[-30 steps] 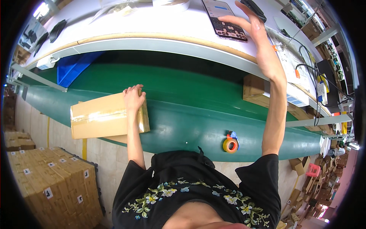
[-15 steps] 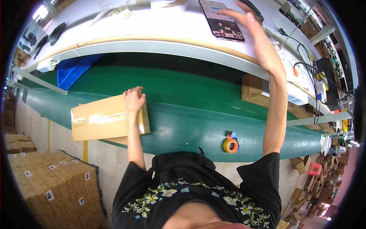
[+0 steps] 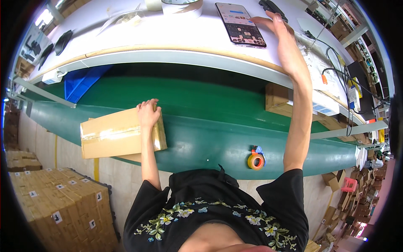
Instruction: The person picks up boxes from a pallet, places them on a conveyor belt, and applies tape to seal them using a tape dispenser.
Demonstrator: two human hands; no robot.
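A brown cardboard box, sealed with clear shiny tape, lies on the green belt at the left. My left hand grips its right end, the fingers bent over the far corner. On the white table, a smartphone lies face up with its screen lit and a keyboard showing. My right hand is stretched out beside the phone, fingers apart and holding nothing. One finger reaches to the screen's right edge; whether it touches cannot be made out. A black handheld object lies just beyond that hand.
A tape dispenser with a yellowish roll rests on the green belt, right of centre. Stacked cartons stand at lower left. Under the table are a blue bin and a carton. Cables hang at the right.
My right hand has drawn back slightly from over the phone, toward its right edge. The left hand stays on the box. The whole view has shifted a little.
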